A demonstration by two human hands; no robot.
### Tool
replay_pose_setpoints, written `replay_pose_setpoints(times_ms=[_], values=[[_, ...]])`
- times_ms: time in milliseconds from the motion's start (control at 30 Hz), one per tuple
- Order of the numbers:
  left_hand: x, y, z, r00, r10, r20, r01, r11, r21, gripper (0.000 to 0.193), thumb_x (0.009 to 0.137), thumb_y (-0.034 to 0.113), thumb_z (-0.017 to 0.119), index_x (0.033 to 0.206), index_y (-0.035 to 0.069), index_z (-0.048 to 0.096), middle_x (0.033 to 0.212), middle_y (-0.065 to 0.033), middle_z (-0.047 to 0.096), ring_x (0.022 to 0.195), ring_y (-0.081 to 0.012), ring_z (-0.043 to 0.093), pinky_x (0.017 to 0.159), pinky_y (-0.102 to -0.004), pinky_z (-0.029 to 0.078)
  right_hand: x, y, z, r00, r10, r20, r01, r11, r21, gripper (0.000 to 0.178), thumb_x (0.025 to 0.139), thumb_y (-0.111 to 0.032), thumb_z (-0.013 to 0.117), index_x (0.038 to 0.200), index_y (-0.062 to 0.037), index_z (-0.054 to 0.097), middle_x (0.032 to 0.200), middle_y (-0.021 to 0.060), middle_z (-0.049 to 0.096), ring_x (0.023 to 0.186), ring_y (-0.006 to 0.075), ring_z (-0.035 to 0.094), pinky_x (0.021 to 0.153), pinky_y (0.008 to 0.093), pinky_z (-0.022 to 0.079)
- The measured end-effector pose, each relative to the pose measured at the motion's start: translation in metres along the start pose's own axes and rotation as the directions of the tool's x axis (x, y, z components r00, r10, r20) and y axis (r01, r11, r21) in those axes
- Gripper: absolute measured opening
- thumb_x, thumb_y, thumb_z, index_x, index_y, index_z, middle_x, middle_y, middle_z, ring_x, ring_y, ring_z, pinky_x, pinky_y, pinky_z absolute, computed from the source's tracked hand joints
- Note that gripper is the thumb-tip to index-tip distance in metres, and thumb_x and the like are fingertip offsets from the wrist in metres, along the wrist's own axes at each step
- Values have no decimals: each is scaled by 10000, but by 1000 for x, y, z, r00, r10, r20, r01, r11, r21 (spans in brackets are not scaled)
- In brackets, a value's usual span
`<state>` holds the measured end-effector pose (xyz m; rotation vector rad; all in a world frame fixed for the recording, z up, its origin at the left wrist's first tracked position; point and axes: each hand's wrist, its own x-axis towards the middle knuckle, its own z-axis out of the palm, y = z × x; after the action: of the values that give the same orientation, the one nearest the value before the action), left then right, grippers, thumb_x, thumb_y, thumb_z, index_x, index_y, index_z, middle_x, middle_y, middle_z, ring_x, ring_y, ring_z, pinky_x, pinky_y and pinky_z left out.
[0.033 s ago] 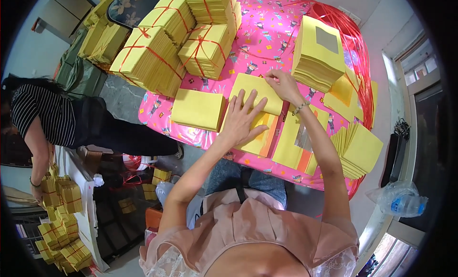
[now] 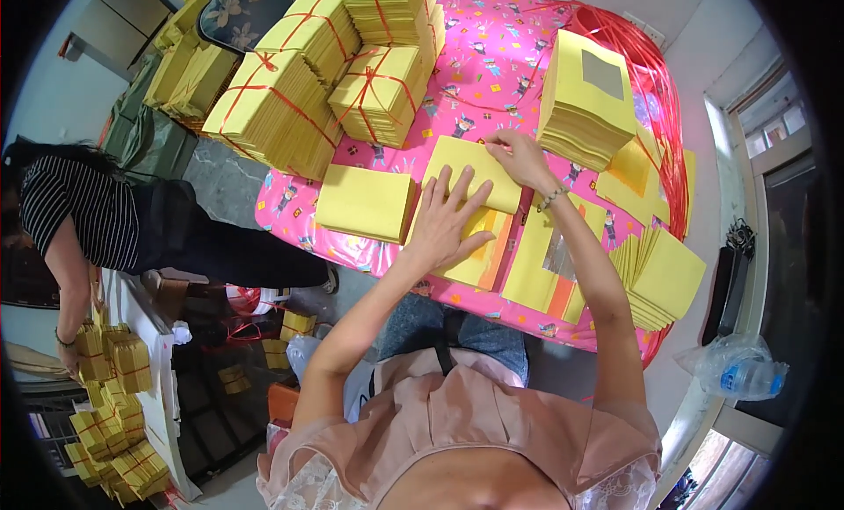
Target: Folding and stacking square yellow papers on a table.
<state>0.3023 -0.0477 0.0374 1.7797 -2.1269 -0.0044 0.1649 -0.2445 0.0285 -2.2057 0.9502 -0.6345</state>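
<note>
My left hand [image 2: 444, 220] lies flat, fingers spread, across a yellow paper sheet [image 2: 470, 163] that looks folded over. Orange and yellow printed areas show on the paper under my palm. At the folded sheet's far right edge, my right hand [image 2: 520, 158] has its fingers curled in a pinch; exactly what is between the fingertips is partly hidden. Left of my left hand rests a neat stack of folded yellow paper [image 2: 365, 200]. Under my right forearm lies another yellow sheet [image 2: 527, 264] with a silvery patch and an orange strip.
A tall yellow paper stack [image 2: 585, 97], a fanned pile [image 2: 664, 277] and red plastic string [image 2: 673, 158] line the right side. Bundles tied with red string [image 2: 272, 114] fill the far left of the pink table cover [image 2: 492, 35]. Another person [image 2: 105, 202] handles bundles at left.
My right hand has shifted very slightly left along the paper's far edge. My left hand stays in place.
</note>
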Motion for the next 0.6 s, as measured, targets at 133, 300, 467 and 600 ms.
replay_pose_setpoints(times_ms=[133, 300, 467, 600], values=[[0, -1, 2, 1000, -12, 27, 12, 1000, 4, 779, 913, 633, 521, 1556, 247, 309, 1608, -161, 241, 1448, -477, 201, 1176, -597, 175, 7, -2, 6, 983, 88, 161, -88, 996, -8, 245, 937, -179, 622, 1088, 5, 681, 1049, 148, 700, 987, 263, 681, 910, 371, 524], [0, -2, 5, 1000, -14, 23, 14, 1000, -10, 770, 920, 635, 510, 1556, 248, 311, 1606, -161, 246, 1448, -476, 200, 1177, -595, 172, 5, 0, 9, 989, 67, 131, -70, 997, 16, 240, 936, -141, 615, 1113, 15, 665, 1049, 155, 699, 1002, 265, 681, 913, 371, 523], [0, -3, 6, 1000, -6, 9, 7, 1000, -28, 754, 920, 625, 524, 1544, 243, 340, 1592, -157, 277, 1431, -473, 225, 1168, -601, 180, 3, 4, 14, 997, 5, 75, -7, 1000, 27, 249, 915, -205, 617, 1061, -12, 676, 1012, 182, 704, 959, 342, 675, 852, 444, 518], [0, -4, 8, 1000, 1, 9, 0, 999, -38, 731, 920, 609, 535, 1528, 237, 373, 1584, -155, 294, 1427, -471, 233, 1164, -603, 186, 0, -1, 16, 1000, -11, 27, 11, 1000, -17, 246, 916, -210, 616, 1057, -18, 677, 1008, 178, 696, 947, 354, 666, 856, 458, 509]])
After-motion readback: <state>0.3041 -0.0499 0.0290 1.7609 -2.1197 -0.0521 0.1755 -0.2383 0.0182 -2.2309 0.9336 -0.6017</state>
